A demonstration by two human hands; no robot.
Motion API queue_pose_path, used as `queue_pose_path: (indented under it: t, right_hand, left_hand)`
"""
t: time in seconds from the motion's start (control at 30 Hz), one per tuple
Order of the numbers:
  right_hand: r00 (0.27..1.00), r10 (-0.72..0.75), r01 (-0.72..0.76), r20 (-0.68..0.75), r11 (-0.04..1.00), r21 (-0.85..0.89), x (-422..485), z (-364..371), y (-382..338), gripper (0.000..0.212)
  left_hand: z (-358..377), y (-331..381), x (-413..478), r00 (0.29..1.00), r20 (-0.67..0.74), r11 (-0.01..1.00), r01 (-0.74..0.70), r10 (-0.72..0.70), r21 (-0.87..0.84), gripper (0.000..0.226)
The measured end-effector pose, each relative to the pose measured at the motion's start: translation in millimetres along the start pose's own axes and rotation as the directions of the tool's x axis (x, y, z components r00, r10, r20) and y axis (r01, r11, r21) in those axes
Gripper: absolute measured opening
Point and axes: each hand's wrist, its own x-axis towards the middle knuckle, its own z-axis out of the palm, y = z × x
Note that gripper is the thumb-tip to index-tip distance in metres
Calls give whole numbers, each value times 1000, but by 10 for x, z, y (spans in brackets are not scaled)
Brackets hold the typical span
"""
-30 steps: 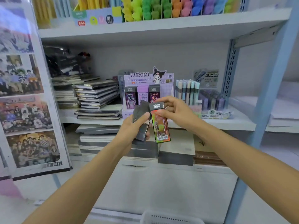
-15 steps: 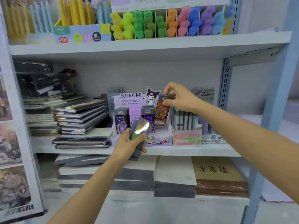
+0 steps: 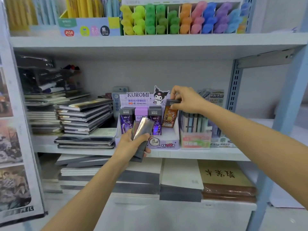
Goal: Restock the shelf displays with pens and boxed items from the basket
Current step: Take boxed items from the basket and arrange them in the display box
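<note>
A purple Kuromi display box (image 3: 168, 144) stands on the middle shelf with three small boxes upright in its row. My right hand (image 3: 185, 99) pinches the dark cap of an orange-brown boxed item (image 3: 169, 118) and holds it tilted in the display's right-hand slot. My left hand (image 3: 133, 144) grips a fanned stack of dark and silvery boxed items (image 3: 141, 132) just in front of the display. The basket is out of view.
Stacked notebooks (image 3: 85, 117) lie left of the display, a pastel pen display (image 3: 195, 129) stands right of it. Highlighters (image 3: 181, 19) fill the top shelf. More notebooks (image 3: 226, 179) lie on the lower shelf. A blue upright (image 3: 286, 100) borders the right side.
My right hand carried the orange-brown box from in front of my chest up to the display and lowered it toward the right slot. My left hand rose with its stack.
</note>
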Motion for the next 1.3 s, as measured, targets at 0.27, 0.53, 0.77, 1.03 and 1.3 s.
queue_pose_path:
  t: [0.27,0.53,0.77,1.03,1.3]
  right_hand:
    - [991,0,33,131,968,-247,142,29,-9,29]
    - [999,-15,6,-37,976,-217,171,144,9,27]
    - [998,-68,57,-12,908,-416,163,205,2,18]
    - [962,-229,248,-147,961,125,-125,125,-219,17]
    - [974,-222,190,32,892,411,-393,368,-308,28]
  left_hand:
    - [25,10,-14,1000,-1,1000,21,-21,-12,37]
    - [44,33,-31,999,21,1000,24,-24,3,33]
    - [34,29,-28,999,34,1000,19,-20,2,35]
    - [43,120,-74,1000,20,1000,-16,16,1,42]
    - [113,364,-185,998,57,998,-19,22,-52,43]
